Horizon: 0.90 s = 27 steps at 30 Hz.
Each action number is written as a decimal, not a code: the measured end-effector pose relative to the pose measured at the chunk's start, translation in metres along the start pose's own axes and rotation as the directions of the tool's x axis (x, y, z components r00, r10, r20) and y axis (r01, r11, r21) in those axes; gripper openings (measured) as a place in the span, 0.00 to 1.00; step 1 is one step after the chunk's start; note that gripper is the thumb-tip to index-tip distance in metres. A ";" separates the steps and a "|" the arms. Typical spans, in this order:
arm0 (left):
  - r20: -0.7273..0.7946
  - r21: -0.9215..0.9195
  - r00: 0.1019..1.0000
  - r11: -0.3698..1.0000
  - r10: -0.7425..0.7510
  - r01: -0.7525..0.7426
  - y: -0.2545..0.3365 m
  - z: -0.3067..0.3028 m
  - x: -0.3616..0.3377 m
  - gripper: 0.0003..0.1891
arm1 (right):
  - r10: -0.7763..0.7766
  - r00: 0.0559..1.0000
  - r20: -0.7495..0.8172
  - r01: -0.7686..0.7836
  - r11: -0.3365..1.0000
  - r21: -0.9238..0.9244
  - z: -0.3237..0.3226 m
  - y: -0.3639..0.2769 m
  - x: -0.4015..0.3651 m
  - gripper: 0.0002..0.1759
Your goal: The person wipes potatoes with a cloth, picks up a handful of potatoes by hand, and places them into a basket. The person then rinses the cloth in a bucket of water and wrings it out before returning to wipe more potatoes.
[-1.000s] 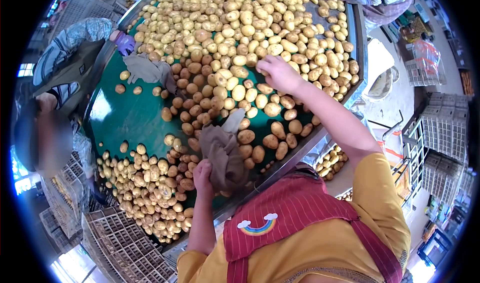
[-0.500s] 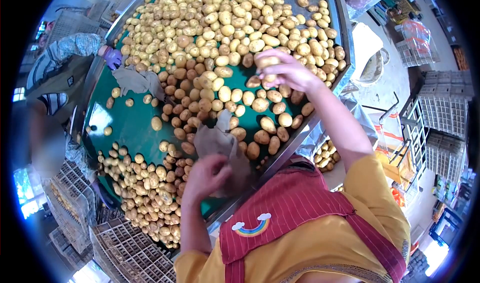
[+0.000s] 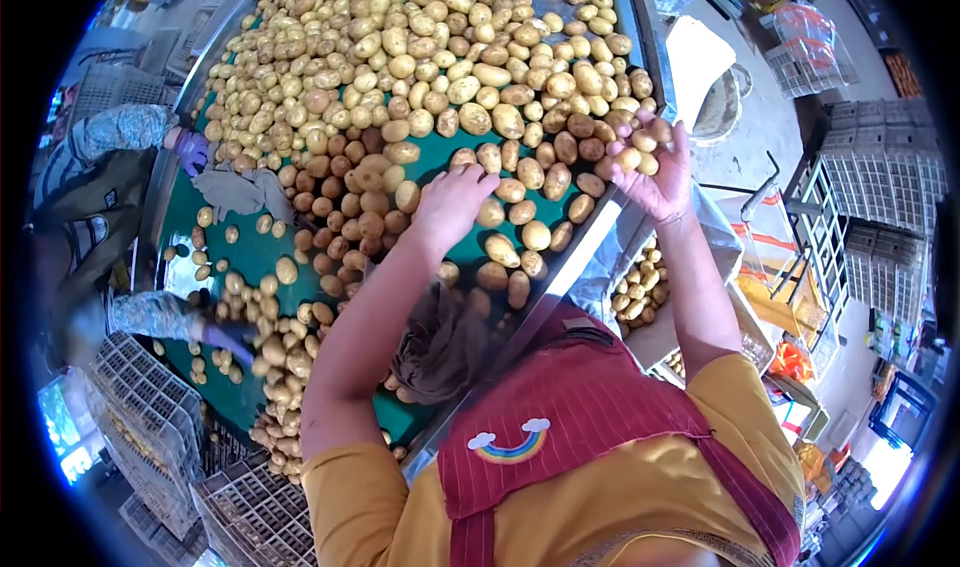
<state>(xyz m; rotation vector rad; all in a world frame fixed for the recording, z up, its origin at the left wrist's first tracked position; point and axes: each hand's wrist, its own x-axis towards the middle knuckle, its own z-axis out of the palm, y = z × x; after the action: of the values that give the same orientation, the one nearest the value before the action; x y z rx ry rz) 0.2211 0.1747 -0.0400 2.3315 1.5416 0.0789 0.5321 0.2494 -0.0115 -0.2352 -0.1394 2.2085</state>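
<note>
Several potatoes rest in the upturned palm and curled fingers of my right hand [image 3: 652, 172], above the metal edge of the sorting table [image 3: 590, 242]. My left hand [image 3: 452, 205] reaches over the green surface, palm down, its fingertips touching potatoes; whether it grips one is hidden. A crumpled grey-brown cloth [image 3: 440, 345] lies under my left forearm by the near edge. Potatoes [image 3: 400, 42] are heaped over the far part of the table, with looser ones between my hands.
Across the table at the left, a person in purple gloves [image 3: 190, 150] works beside a grey cloth [image 3: 240, 189]. Plastic crates [image 3: 250, 512] stand at lower left. A lined container of potatoes [image 3: 640, 292] sits below the right edge; stacked crates [image 3: 885, 187] are farther right.
My right hand has moved right, to the table edge, with potatoes in it. My left hand has left the cloth and reached forward. The other person's gloved hand now reaches into the lower-left potatoes.
</note>
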 end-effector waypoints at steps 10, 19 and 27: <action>-0.237 -0.808 0.871 0.585 -0.431 0.070 0.052 -0.006 -0.037 0.20 | 0.274 0.960 -0.057 -0.278 0.957 -0.085 -0.004 0.036 0.011 0.31; -0.422 -0.395 0.900 0.916 -0.108 -0.076 0.015 -0.016 0.090 0.15 | 0.161 0.962 0.220 -0.226 0.923 0.310 -0.026 0.075 -0.029 0.36; -0.128 0.169 0.989 0.984 0.072 -0.050 0.017 -0.004 0.153 0.14 | 0.057 0.986 0.159 -0.122 0.890 0.439 -0.033 0.062 -0.068 0.37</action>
<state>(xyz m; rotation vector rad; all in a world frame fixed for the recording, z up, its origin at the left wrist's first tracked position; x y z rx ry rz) 0.2977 0.3080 -0.0521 2.5501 1.5947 0.1298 0.5317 0.1583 -0.0466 0.1773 0.3101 2.2785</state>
